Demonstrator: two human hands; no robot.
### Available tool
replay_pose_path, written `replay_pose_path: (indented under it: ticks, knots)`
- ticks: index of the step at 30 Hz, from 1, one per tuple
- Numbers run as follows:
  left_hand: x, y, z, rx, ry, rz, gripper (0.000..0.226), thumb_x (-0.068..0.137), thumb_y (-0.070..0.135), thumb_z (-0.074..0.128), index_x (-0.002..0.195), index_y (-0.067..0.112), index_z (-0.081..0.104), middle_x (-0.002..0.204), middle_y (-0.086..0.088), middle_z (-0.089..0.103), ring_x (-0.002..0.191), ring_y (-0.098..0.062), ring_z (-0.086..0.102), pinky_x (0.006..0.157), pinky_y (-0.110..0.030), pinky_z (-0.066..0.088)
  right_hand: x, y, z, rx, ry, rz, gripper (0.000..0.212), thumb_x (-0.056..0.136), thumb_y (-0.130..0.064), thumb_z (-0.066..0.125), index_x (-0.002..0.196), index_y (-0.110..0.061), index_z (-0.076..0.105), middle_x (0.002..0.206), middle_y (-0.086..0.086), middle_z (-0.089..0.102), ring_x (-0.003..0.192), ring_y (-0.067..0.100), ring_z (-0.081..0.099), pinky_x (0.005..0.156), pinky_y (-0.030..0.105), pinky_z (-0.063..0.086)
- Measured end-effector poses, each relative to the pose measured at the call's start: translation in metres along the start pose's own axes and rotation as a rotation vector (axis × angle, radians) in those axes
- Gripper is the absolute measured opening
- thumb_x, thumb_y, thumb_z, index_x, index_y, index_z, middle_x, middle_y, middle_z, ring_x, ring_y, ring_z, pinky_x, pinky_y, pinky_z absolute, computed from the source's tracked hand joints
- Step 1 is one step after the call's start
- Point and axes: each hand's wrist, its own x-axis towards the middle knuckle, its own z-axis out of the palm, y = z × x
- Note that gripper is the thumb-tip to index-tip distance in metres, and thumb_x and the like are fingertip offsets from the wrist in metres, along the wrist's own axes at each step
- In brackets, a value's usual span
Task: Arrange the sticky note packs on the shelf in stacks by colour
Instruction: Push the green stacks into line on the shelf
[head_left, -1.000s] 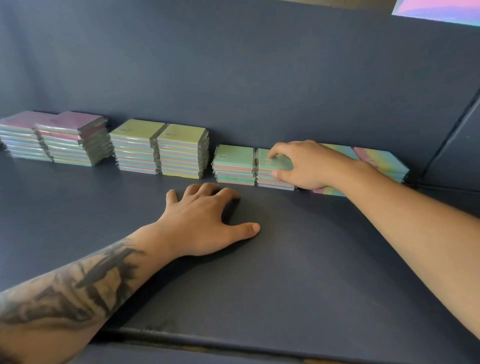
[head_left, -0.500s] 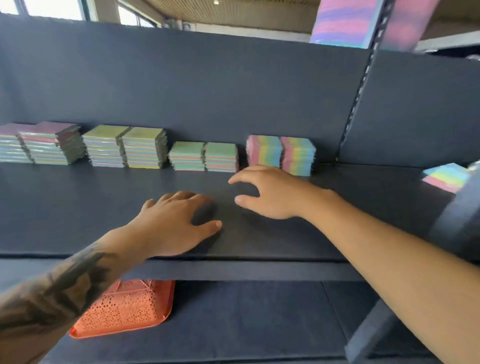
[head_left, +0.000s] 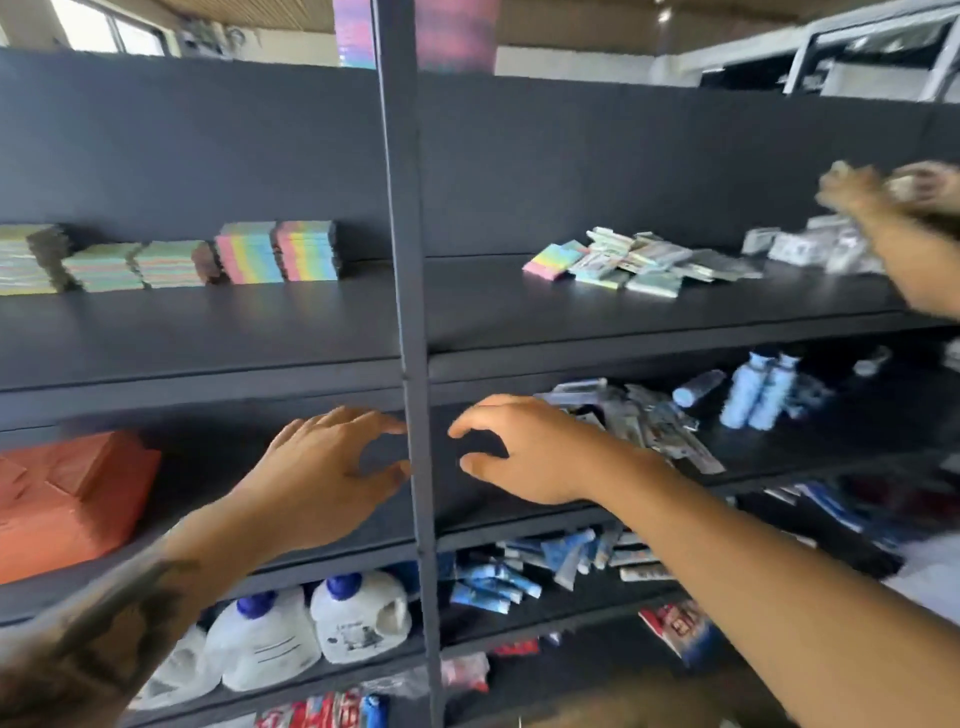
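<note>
Dark shelf (head_left: 311, 332): stacks (head_left: 275, 252) left, loose packs (head_left: 639, 262) right. Left hand (head_left: 322, 478) and right hand (head_left: 524, 452) hold nothing, fingers apart, loosely curved. Packs look light, stiff, likely slick-wrapped; pinch across opposite edges.

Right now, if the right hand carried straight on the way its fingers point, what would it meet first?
The right hand points left, so it would probably meet the upright shelf post first. Depth is unclear; it may pass in front.
</note>
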Motion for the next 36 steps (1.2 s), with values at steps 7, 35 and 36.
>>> replay_pose_path:
  ticks: [7, 35, 36]
  knots:
    - [0.083, 0.143, 0.005, -0.074, 0.042, 0.127, 0.053, 0.093, 0.06, 0.062, 0.14, 0.038, 0.055, 0.148, 0.006, 0.053, 0.129, -0.021, 0.054, 0.105, -0.034, 0.044, -0.064, 0.127, -0.072, 0.116, 0.173, 0.184, 0.019, 0.098, -0.037, 0.064, 0.117, -0.034, 0.07, 0.121, -0.013, 0.066, 0.114, 0.01, 0.062, 0.094, 0.034, 0.05]
    - [0.495, 0.152, 0.033, -0.239, 0.113, -0.14, 0.081, 0.076, 0.06, 0.081, 0.143, 0.026, 0.052, 0.122, 0.007, 0.063, 0.107, -0.018, 0.058, 0.084, -0.031, 0.042, 0.227, 0.388, -0.222, -0.022, 0.184, 0.235, 0.022, 0.085, -0.033, 0.063, 0.104, -0.025, 0.072, 0.098, -0.004, 0.073, 0.092, 0.022, 0.067, 0.085, 0.042, 0.054]
    - [0.488, 0.152, 0.032, -0.233, 0.116, -0.136, 0.077, 0.075, 0.06, 0.082, 0.138, 0.026, 0.055, 0.119, 0.006, 0.064, 0.103, -0.017, 0.058, 0.083, -0.031, 0.043, 0.226, 0.389, -0.22, 0.026, 0.19, 0.205, 0.022, 0.086, -0.03, 0.065, 0.107, -0.029, 0.073, 0.1, -0.01, 0.07, 0.096, 0.017, 0.066, 0.089, 0.04, 0.053]
